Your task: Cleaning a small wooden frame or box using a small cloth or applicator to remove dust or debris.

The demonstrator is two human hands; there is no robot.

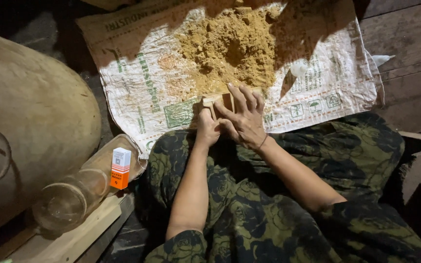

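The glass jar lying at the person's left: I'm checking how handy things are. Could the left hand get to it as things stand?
Probably yes: the left hand is pressed on the small wooden block, and nothing lies between it and the glass jar but the small box.

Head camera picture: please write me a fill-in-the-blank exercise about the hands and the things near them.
1. Both hands, left hand and right hand, press on a small ____ block.
2. The yellow-brown powder lies heaped on a printed woven ____.
3. A small orange and white ____ leans on the glass jar.

Missing words: wooden; sack; box
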